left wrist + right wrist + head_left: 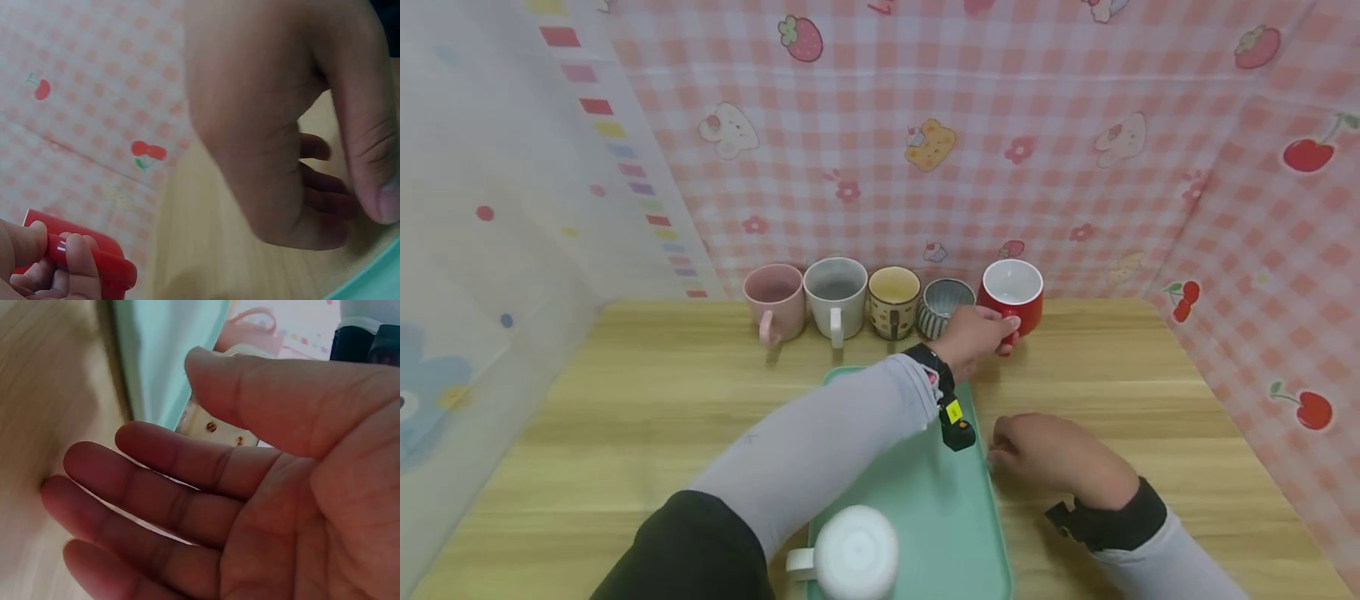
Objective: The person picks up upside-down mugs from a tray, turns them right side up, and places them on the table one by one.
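Note:
My left hand [973, 333] reaches over the tray and grips the handle of a red mug [1030, 310] with a white inside, at the right end of a row of cups. In the left wrist view the thumb and fingers pinch that red handle [107, 262]. My right hand [1048, 450] hovers beside the right edge of the mint-green tray [940, 517], holding nothing. Its fingers [169, 506] are loosely extended in the right wrist view. A white mug [857, 550] stands upside down on the tray's near part, handle to the left.
Left of the red mug stand a grey striped cup [934, 321], a yellow patterned mug [895, 304], a white mug [842, 300] and a pink mug [778, 304]. A checked cloth wall [865, 225] rises behind the wooden table [647, 400].

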Tool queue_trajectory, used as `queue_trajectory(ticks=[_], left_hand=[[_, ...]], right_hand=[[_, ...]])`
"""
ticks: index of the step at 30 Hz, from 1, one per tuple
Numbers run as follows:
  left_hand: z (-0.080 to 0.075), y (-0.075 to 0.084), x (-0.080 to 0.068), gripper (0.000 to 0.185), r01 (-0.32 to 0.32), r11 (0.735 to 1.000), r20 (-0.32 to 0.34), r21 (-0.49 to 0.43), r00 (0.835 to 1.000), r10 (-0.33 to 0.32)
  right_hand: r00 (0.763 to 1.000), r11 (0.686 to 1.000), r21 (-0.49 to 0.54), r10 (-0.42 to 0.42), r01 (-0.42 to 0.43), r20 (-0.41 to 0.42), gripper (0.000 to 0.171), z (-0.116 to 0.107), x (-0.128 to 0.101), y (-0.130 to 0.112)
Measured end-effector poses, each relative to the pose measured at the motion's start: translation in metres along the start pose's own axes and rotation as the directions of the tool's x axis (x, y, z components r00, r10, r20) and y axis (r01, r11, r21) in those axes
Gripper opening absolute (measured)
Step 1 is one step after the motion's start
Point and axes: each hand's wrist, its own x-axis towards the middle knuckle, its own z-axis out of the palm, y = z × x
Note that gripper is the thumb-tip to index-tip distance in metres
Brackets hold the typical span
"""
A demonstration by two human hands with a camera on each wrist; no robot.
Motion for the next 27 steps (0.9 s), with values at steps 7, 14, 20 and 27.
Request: queue_trajectory(ticks=[7,14,20,27], left_hand=[[0.012,-0.013,0.012,0.017,0.05,0.999,-0.094,0.014,0.994,-0.049],[0.03,-0.027,0.026,0.021,0.01,1.0,-0.202,0.026,0.979,-0.005],[0.04,-0.031,0.033,0.018,0.002,0.999,-0.276,0.044,0.961,0.011],[0.045,-0.034,0.042,0.017,-0.019,0.997,-0.294,0.068,0.955,0.038]], right_hand=[[0.999,0.998,-0.043,0.035,-0.035,0.003,0.011,0.0,0.003,0.003],[0.999,0.999,-0.029,0.042,-0.041,0.028,0.013,0.0,0.003,0.004],[0.998,0.998,-0.027,0.05,-0.049,0.03,0.011,0.0,0.002,0.007],[0.998,0.999,0.003,0.05,-0.05,0.043,0.01,-0.002,0.0,0.012]])
